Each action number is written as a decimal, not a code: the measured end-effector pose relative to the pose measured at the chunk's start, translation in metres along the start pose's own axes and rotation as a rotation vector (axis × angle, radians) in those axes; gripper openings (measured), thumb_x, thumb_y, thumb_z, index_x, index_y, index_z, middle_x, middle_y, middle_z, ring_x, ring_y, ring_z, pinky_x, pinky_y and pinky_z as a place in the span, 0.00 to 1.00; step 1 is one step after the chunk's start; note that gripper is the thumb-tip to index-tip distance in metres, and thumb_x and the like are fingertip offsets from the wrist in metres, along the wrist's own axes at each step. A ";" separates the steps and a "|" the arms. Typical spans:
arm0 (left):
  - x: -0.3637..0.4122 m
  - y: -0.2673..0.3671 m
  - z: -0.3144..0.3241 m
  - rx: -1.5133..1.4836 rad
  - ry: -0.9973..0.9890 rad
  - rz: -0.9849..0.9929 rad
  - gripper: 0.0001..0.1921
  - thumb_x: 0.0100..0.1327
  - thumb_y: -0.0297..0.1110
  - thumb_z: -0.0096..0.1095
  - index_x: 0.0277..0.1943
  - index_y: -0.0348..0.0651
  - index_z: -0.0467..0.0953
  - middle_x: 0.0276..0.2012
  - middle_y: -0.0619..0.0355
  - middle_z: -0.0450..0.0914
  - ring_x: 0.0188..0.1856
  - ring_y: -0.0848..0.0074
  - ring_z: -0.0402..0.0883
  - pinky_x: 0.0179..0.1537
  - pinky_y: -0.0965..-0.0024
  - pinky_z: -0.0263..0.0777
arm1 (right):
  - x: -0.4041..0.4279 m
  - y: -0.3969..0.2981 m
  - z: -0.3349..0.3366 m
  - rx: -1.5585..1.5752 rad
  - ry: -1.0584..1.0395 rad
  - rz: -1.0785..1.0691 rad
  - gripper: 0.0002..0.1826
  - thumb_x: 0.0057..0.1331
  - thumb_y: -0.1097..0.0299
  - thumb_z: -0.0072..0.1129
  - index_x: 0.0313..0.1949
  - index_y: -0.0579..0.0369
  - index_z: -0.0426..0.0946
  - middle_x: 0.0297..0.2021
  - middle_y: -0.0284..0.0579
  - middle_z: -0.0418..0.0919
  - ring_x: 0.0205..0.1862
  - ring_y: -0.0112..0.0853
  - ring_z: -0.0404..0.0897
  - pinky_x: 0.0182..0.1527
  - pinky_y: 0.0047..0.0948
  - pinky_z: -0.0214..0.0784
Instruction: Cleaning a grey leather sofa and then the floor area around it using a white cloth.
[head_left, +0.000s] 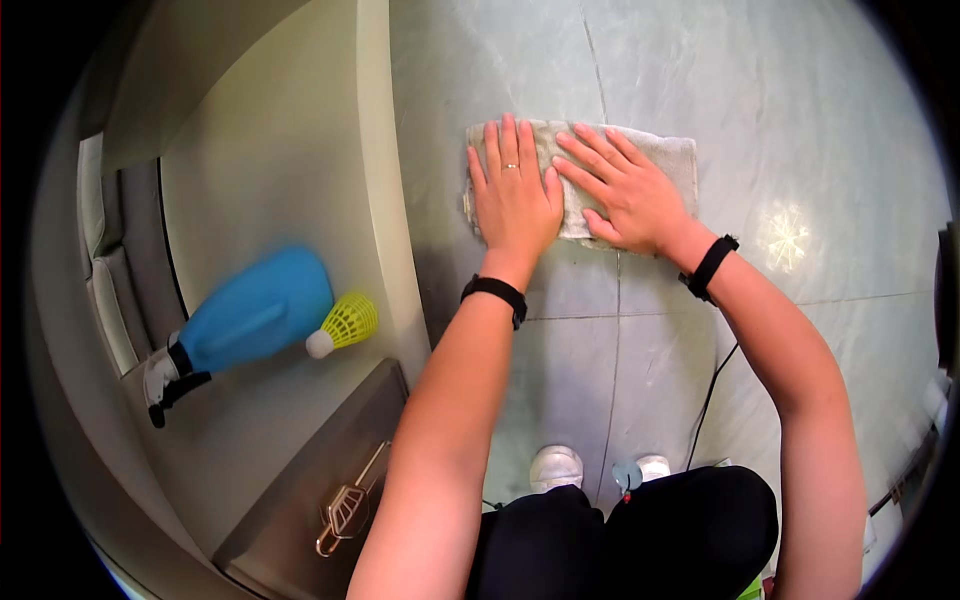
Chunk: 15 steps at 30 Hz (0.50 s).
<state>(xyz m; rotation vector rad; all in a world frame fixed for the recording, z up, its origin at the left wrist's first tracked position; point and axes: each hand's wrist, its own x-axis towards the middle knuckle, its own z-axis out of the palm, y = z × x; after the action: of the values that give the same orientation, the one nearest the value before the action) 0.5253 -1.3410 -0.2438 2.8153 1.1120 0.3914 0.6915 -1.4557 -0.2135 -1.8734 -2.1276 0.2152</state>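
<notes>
A light grey-beige folded cloth (679, 169) lies flat on the grey tiled floor (750, 97). My left hand (517, 199) rests palm down on its left part, fingers slightly spread, a ring on one finger. On the cloth's middle and right part lies my right hand (630, 191), also palm down, fingers spread and pointing up and left. The two hands are close together, and neither grips the cloth. Each wrist wears a black band. What is under the palms is hidden.
On a pale surface to the left are a blue spray bottle (259, 311) and a yellow shuttlecock (349, 322). Nearer sits a brown box-like item (300, 465) with a gold-coloured metal piece (349, 510). A black cable (709, 397) crosses the floor by my white shoes (556, 466).
</notes>
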 end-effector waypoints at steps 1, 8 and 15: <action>0.000 -0.004 0.001 0.000 -0.019 0.011 0.34 0.73 0.43 0.55 0.77 0.36 0.63 0.79 0.46 0.61 0.82 0.53 0.54 0.80 0.41 0.46 | 0.000 0.000 0.003 0.006 0.003 0.008 0.37 0.68 0.56 0.56 0.76 0.48 0.65 0.81 0.42 0.58 0.83 0.39 0.52 0.83 0.48 0.43; 0.005 -0.005 0.014 0.045 -0.107 -0.053 0.34 0.76 0.46 0.50 0.79 0.37 0.61 0.81 0.49 0.59 0.84 0.57 0.51 0.82 0.44 0.42 | 0.008 0.002 0.015 0.055 0.006 0.067 0.36 0.69 0.58 0.56 0.76 0.48 0.66 0.80 0.40 0.59 0.83 0.38 0.53 0.84 0.46 0.44; 0.013 -0.005 0.015 0.042 -0.186 -0.026 0.34 0.76 0.46 0.48 0.79 0.36 0.60 0.82 0.45 0.56 0.84 0.56 0.50 0.82 0.44 0.41 | 0.013 0.015 0.014 0.016 -0.046 0.034 0.36 0.68 0.58 0.56 0.76 0.48 0.65 0.81 0.39 0.58 0.83 0.37 0.53 0.84 0.46 0.44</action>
<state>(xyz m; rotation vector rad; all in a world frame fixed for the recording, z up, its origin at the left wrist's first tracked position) 0.5350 -1.3280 -0.2568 2.7997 1.1287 0.1018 0.6998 -1.4396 -0.2301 -1.9143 -2.1186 0.2838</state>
